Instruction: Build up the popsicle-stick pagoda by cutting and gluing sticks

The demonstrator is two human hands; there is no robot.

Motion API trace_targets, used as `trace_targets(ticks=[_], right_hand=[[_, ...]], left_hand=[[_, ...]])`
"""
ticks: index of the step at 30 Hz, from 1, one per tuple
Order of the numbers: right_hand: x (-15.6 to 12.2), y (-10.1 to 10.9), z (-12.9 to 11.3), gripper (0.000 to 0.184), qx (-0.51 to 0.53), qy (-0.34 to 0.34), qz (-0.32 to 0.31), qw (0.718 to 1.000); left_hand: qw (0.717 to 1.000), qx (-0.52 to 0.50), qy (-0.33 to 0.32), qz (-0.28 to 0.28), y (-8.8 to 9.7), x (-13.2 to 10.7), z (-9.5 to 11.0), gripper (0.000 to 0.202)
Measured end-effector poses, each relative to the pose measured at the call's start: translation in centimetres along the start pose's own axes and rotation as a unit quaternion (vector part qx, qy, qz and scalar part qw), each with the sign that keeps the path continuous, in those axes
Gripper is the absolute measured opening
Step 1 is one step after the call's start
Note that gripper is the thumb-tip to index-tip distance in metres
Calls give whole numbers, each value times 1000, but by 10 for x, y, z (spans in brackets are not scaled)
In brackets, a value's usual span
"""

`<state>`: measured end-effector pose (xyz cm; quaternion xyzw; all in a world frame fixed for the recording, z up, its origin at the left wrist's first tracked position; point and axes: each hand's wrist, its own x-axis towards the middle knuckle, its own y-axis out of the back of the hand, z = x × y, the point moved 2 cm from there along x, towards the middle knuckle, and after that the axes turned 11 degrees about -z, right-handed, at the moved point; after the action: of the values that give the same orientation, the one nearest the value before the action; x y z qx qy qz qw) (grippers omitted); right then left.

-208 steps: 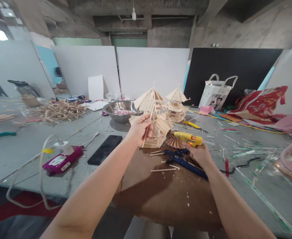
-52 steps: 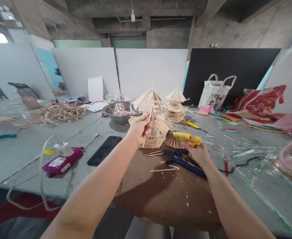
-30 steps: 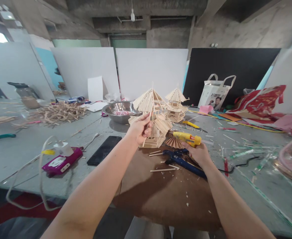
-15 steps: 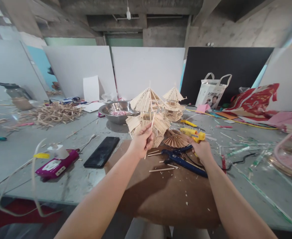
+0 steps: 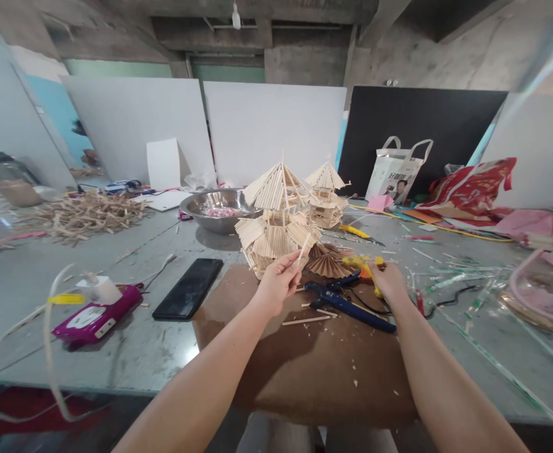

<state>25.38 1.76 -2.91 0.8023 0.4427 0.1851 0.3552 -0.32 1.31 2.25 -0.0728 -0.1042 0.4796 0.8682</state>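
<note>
My left hand (image 5: pixel 277 286) pinches a thin wooden stick (image 5: pixel 304 244) between thumb and fingertips, the stick pointing up and to the right. Just behind it stands a pavilion model (image 5: pixel 276 236) built of such sticks, with a pointed roof above a wider lower roof. On the right, my right hand (image 5: pixel 390 284) is closed around a yellow glue gun (image 5: pixel 360 260), its nozzle end toward the left. Beneath the gun lie dark-blue-handled pliers (image 5: pixel 346 308) and a brown pleated paper fan (image 5: pixel 329 261). Loose sticks (image 5: pixel 306 321) are scattered on the brown board (image 5: pixel 304 371).
A second, smaller stick pavilion (image 5: pixel 326 198) and a metal bowl (image 5: pixel 201 217) stand behind. To the left are a phone (image 5: pixel 189 289), a purple power strip (image 5: pixel 97 314) with a cable, and a stick pile (image 5: pixel 85 217). A yellow utility knife (image 5: pixel 355 231) lies behind the gun.
My left hand has come down and slightly right with its stick, away from the model's upper part. The glue gun in my right hand sits a little lower. The camera view has shifted slightly.
</note>
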Motion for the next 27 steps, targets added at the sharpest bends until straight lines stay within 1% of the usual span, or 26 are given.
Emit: trace_targets(ticks=[2, 4, 6, 8, 9, 10, 11, 12, 13, 14, 15, 16, 17, 18, 20, 22, 25, 27], right_hand=[[-4, 3, -2, 51, -72, -40, 3, 997], [-10, 5, -7, 56, -143, -61, 6, 988], [-16, 7, -13, 58, -187, -52, 20, 981], [-22, 8, -19, 61, -210, -30, 51, 976], [-25, 8, -22, 63, -214, -8, 62, 975], [-28, 6, -25, 64, -217, 29, 58, 974], [-31, 3, -29, 65, -219, 82, 33, 972], [-34, -2, -32, 66, -223, 144, -15, 964], [-38, -7, -34, 69, -230, 208, -83, 947], [-42, -13, -36, 72, -240, 261, -158, 922], [-46, -17, -36, 78, -254, 294, -225, 893], [-49, -21, -35, 84, -270, 309, -276, 870], [-52, -23, -34, 89, -283, 311, -307, 854], [-53, -23, -34, 90, -294, 307, -323, 846], [-55, -21, -33, 85, -311, 296, -323, 844], [-57, -19, -36, 79, -330, 296, -307, 842], [-63, -18, -43, 72, -364, 316, -256, 838], [-67, -18, -47, 60, -380, 328, -217, 837]], left_hand=[[999, 45, -17, 6, 1, 1, -2, 42], [993, 110, -45, 7, 1, 2, -5, 40], [978, 191, -82, 16, 3, 3, -7, 38], [954, 272, -123, 33, 6, 1, -7, 35], [941, 305, -143, 39, 6, 0, -7, 35], [929, 332, -160, 43, 7, 0, -6, 35], [919, 351, -176, 44, 7, -1, -6, 34], [913, 360, -186, 44, 7, -2, -5, 34], [913, 359, -191, 43, 7, -2, -4, 33], [919, 344, -188, 43, 7, -2, -4, 32], [931, 316, -176, 41, 7, -1, -3, 32], [949, 273, -154, 38, 7, 0, -3, 32], [967, 220, -124, 33, 6, 1, -3, 32], [983, 160, -91, 24, 6, 2, -3, 34], [998, 51, -34, -4, 6, 3, -2, 38], [999, -21, -8, -33, 5, 3, 0, 40], [995, -77, 3, -59, 6, 2, 3, 36], [991, -110, 16, -68, 8, 1, 3, 35]])
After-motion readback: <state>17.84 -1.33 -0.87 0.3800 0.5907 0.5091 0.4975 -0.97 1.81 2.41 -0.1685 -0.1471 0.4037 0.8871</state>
